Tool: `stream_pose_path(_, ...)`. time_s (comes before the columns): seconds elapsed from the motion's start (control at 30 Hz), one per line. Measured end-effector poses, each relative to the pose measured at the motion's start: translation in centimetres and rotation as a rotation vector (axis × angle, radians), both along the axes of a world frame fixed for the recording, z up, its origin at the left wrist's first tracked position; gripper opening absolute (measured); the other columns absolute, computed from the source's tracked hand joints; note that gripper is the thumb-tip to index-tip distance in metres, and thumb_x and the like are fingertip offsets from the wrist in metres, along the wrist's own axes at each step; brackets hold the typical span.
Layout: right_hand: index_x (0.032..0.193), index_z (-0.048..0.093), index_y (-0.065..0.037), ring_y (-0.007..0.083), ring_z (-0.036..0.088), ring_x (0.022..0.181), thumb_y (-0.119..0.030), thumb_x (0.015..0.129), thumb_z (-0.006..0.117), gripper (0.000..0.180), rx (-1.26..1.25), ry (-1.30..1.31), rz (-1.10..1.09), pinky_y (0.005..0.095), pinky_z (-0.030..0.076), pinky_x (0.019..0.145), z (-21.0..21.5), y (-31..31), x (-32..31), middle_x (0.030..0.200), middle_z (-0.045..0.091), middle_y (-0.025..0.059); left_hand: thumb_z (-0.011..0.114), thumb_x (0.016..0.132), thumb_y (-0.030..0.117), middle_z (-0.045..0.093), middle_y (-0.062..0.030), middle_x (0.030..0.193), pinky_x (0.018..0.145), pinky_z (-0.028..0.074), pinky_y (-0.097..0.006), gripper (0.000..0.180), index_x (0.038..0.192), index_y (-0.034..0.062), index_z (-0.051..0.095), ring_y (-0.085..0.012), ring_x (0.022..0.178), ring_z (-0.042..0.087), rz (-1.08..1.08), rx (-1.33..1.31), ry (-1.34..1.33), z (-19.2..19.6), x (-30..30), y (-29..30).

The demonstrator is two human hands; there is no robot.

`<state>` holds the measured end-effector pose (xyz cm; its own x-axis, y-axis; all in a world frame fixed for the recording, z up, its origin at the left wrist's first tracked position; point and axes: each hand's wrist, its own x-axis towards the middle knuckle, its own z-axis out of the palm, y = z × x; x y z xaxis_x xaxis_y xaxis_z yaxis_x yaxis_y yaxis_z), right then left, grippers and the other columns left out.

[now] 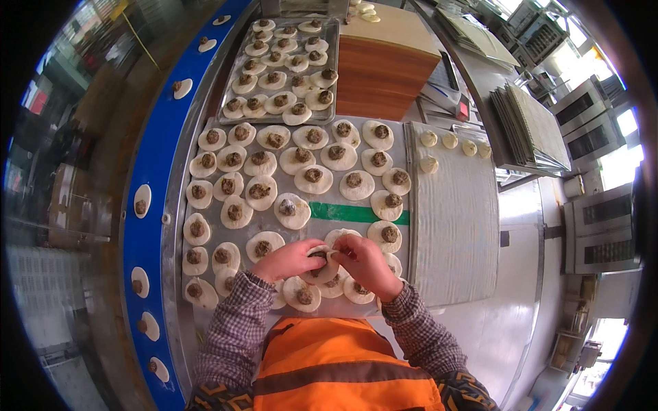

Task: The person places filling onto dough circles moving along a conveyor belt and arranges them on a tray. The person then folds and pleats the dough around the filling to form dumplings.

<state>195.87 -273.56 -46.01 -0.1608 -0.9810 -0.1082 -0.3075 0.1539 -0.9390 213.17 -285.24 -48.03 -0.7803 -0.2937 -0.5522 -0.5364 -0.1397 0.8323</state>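
Observation:
A round dough wrapper (321, 272) with dark brown filling is held between my hands over the metal table. My left hand (291, 259) cradles it from the left, its thumb over the filling. On the right, my right hand (367, 265) pinches the wrapper's edge between thumb and fingers. Flat dough rounds surround my hands, each topped with a lump of filling, such as the filled round (301, 294) just below and another filled round (264, 245) to the upper left. My hands partly cover some rounds beneath them.
Several pleated buns (429, 164) sit on a cloth-covered board (455, 233) at right. A metal tray (334, 75) of filled rounds lies at the far end. Along the left runs a blue conveyor belt (161, 130) carrying more rounds. A wooden box (384, 72) stands beyond the table.

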Motion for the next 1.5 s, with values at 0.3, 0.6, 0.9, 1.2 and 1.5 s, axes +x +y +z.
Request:
stream_pose_path(0.3, 0.094, 0.063, 0.001, 0.0263, 0.062, 0.070, -0.006, 0.083, 0.068, 0.013, 0.018, -0.168, -0.062, 0.0341, 0.050, 0.064, -0.9, 0.6, -0.6, 0.079, 0.063, 0.0142, 0.062, 0.092, 0.015, 0.063, -0.0060, 0.108, 0.082, 0.055, -0.027, 0.040, 0.128, 0.0016, 0.053, -0.0117, 0.098, 0.061, 0.431, 0.517, 0.199, 0.5, 0.4, 1.6)
stream_pose_path(0.6, 0.098, 0.063, 0.003, 0.0153, 0.060, 0.070, -0.006, 0.084, 0.069, 0.017, -0.053, -0.039, -0.033, 0.0287, 0.050, 0.064, -1.4, 0.2, 0.4, 0.076, 0.063, 0.0098, 0.063, 0.091, 0.019, 0.064, -0.0018, 0.103, 0.057, 0.051, -0.020, 0.041, 0.128, 0.0063, 0.054, -0.0079, 0.077, 0.061, 0.036, 0.141, 0.021, 0.8, 0.3, -0.1)
stream_pose_path(0.9, 0.097, 0.063, 0.002, 0.0226, 0.063, 0.068, -0.006, 0.082, 0.070, 0.018, -0.001, -0.185, -0.177, 0.0317, 0.051, 0.062, -1.9, 0.0, 2.1, 0.078, 0.065, 0.0144, 0.062, 0.092, 0.019, 0.062, 0.0036, 0.088, 0.049, 0.041, -0.017, 0.034, 0.124, 0.0080, 0.058, -0.0019, 0.064, 0.054, 0.296, 0.296, 0.124, 0.1, 1.5, 0.0)
stream_pose_path(1.2, 0.099, 0.062, 0.001, 0.0237, 0.064, 0.067, -0.004, 0.083, 0.067, 0.017, -0.041, 0.132, -0.116, 0.0319, 0.051, 0.060, -1.4, 0.0, 3.3, 0.079, 0.065, 0.0144, 0.061, 0.091, 0.014, 0.062, 0.0015, 0.088, 0.050, 0.043, -0.019, 0.039, 0.129, 0.0066, 0.055, -0.0043, 0.061, 0.053, -0.118, 0.007, 0.000, -0.6, 1.0, -2.2)
stream_pose_path(1.5, 0.099, 0.061, 0.002, 0.0190, 0.064, 0.068, -0.004, 0.085, 0.067, 0.016, 0.014, -0.270, -0.273, 0.0293, 0.051, 0.062, -2.2, -0.2, 3.1, 0.083, 0.066, 0.0127, 0.061, 0.092, 0.021, 0.063, -0.0023, 0.099, 0.051, 0.048, -0.020, 0.041, 0.128, 0.0059, 0.052, -0.0068, 0.078, 0.061, 0.484, 0.493, 0.210, -0.2, 1.6, 0.3)
